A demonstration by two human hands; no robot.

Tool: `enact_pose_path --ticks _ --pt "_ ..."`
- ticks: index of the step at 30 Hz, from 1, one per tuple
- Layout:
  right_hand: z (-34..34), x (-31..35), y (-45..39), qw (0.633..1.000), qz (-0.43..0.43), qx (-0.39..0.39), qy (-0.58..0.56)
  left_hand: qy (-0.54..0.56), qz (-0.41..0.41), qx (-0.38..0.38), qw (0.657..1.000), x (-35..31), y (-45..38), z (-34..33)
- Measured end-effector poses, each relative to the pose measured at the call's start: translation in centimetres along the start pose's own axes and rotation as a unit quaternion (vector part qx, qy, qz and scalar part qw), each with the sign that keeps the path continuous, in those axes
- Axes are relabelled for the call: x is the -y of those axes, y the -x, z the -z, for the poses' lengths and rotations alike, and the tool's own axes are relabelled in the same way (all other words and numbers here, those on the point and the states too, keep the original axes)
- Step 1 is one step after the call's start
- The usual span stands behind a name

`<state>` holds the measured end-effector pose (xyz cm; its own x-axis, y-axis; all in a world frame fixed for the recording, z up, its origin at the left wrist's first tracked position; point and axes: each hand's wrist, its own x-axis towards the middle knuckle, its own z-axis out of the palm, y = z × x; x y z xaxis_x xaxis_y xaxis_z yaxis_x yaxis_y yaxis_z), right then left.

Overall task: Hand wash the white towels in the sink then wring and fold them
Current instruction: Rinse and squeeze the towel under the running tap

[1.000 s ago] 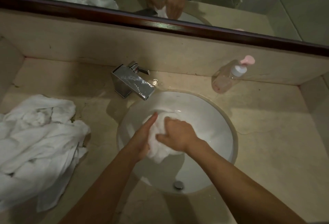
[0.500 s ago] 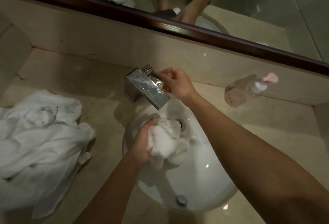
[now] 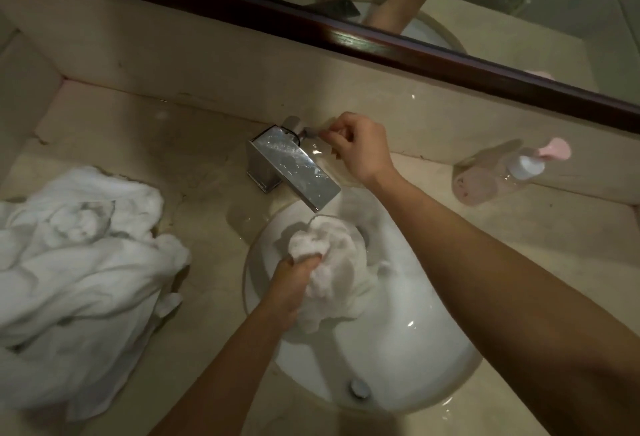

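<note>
Now the left hand [image 3: 294, 279] has a clenched grip on the soggy towel [image 3: 332, 262] in the sink [image 3: 415, 349], under the tap [image 3: 291, 165]; the right hand [image 3: 360, 148] pinches its lever [image 3: 311, 131]. Soft, heavy, dripping: best grasped in bunched handfuls.

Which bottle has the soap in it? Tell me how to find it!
Start at the white round sink in the beige counter, then look to its far right along the back wall. The soap bottle leans there under the mirror's dark frame. It is the only bottle: clear, with a pink pump top and pinkish liquid at its bottom.
</note>
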<state>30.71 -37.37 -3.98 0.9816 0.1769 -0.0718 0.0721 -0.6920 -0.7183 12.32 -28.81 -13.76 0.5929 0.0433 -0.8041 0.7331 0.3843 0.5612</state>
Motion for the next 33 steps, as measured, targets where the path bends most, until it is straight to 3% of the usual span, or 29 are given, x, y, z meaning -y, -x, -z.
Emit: enact_pose_path --ticks 3,4,5,6,8,9,10,12,13,14,16,17,18,20,23,24,25,27,29,31,33 --pt "-0.4 -0.3 1.8 0.972 -0.105 -0.048 -0.204 0.098 0.014 0.036 0.994 -0.2 -0.1 -0.2" --pt "-0.7 -1.2 3.2 0.943 -0.152 -0.069 -0.289 0.087 0.009 0.033 0.996 -0.3 -0.2 -0.2" --pt "-1.1 -2.6 4.9 0.922 -0.190 -0.099 -0.322 0.004 -0.012 0.012 1.000 -0.3 -0.6 -0.2" --pt "-1.7 -4.7 7.1 0.920 -0.226 -0.125 -0.294 -0.154 -0.031 -0.022 0.987 -0.1 -0.8 -0.2" --pt "-3.0 -10.3 12.0 0.942 -0.297 -0.103 -0.114 -0.456 -0.057 -0.112 0.881 0.6 -0.5 0.0" --pt "-3.6 -12.8 14.6 0.942 -0.332 -0.043 -0.011 -0.503 -0.073 -0.113 0.854 1.1 -0.2 0.2" --pt "-4.2 -15.2 16.8 0.936 -0.344 0.044 0.060 -0.488 -0.086 -0.082 0.865 1.8 -0.1 0.4" --pt "-5.5 -18.4 19.4 0.924 -0.287 0.217 0.127 -0.424 -0.082 0.006 0.902 3.8 -0.1 1.0" --pt "-5.7 -18.8 19.7 0.918 -0.258 0.266 0.139 -0.460 -0.089 0.031 0.883 5.2 -0.2 1.3" --pt "-5.9 -18.9 19.7 0.915 -0.236 0.290 0.149 -0.537 -0.095 0.026 0.838 6.7 -0.5 1.7" --pt "-6.3 -18.8 19.1 0.905 -0.208 0.303 0.212 -0.678 -0.133 -0.051 0.721 9.0 -1.7 2.2" --pt "-6.5 -18.4 18.8 0.891 -0.204 0.314 0.257 -0.691 -0.156 -0.082 0.701 9.3 -2.1 2.1" --pt "-6.7 -18.2 18.7 0.872 -0.204 0.334 0.294 -0.677 -0.173 -0.094 0.709 8.9 -2.1 1.7" --pt "-7.0 -17.5 19.5 0.872 -0.224 0.354 0.254 -0.587 -0.154 -0.064 0.792 7.0 -2.6 0.9" --pt "-5.6 -16.2 20.7 0.931 -0.273 0.235 -0.058 -0.367 -0.029 -0.016 0.930 3.1 -2.2 1.2" --pt "-4.4 -15.4 20.8 0.926 -0.288 0.172 -0.175 -0.218 0.011 -0.007 0.976 1.9 -1.5 1.4" --pt "-3.1 -14.6 20.7 0.903 -0.303 0.116 -0.280 -0.064 0.026 -0.006 0.998 0.9 -0.9 1.5" --pt "-0.5 -13.1 20.9 0.836 -0.295 0.055 -0.460 0.157 0.012 0.010 0.988 0.3 0.2 1.6" --pt "1.9 -11.3 20.9 0.791 -0.267 0.046 -0.548 0.292 0.009 0.058 0.955 0.2 1.3 1.1" --pt "3.5 -10.2 20.9 0.799 -0.252 0.042 -0.544 0.362 0.035 0.095 0.927 0.5 2.4 0.4" --pt "3.9 -9.6 21.0 0.831 -0.253 0.030 -0.495 0.344 0.072 0.082 0.933 1.6 2.9 -0.2"
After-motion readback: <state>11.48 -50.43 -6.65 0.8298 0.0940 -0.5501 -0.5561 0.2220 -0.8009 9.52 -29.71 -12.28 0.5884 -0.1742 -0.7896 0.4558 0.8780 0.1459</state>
